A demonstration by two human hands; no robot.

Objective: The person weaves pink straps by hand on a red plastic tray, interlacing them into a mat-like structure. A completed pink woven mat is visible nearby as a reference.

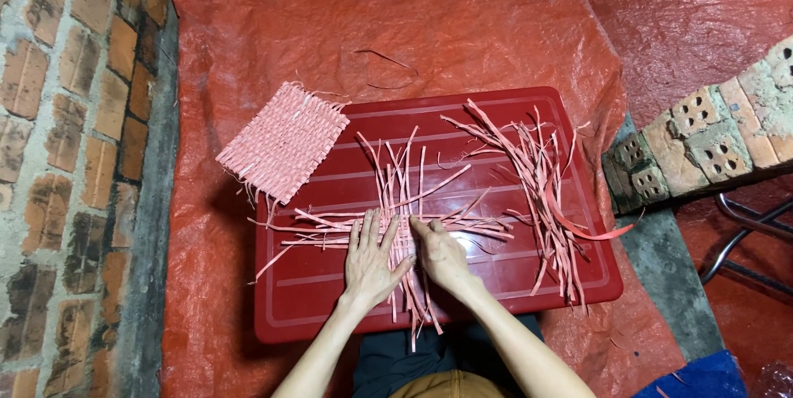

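Our left hand [369, 259] lies flat, fingers spread, on the crossed pink strips [396, 225] at the lower middle of the frame — the beginnings of a weave on the red plastic lid [322, 299] that serves as our surface. Our right hand [440, 255] presses beside it, fingers curled and pinching a strip. A finished woven mat [282, 140] sits at the lid's upper left corner; a loose pile of strips [541, 191] lies to the right.
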